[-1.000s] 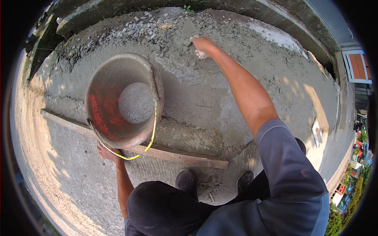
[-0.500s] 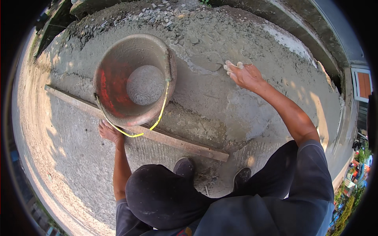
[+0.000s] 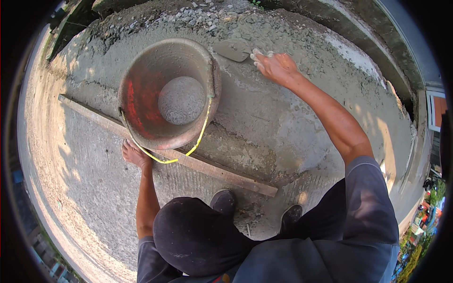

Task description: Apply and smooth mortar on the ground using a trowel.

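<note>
My right hand reaches far forward over wet grey concrete, its fingers closed around a trowel. The trowel's blade lies flat on the wet surface just left of my fingers; its handle is hidden in my hand. My left hand is low beside the near edge of a long wooden plank, fingers curled against it. Just beyond that hand stands a worn bucket, red inside and coated with cement, with some grey mix at its bottom. Its yellow-covered handle hangs down the near side.
Loose gravel lies along the far edge of the wet concrete. A concrete curb curves around the far right. Rough grooved pavement spreads on the near side of the plank, with my shoes on it.
My right hand has moved farther away and to the left, carrying the trowel across the wet concrete toward the bucket's far right side. My left hand stays by the plank.
</note>
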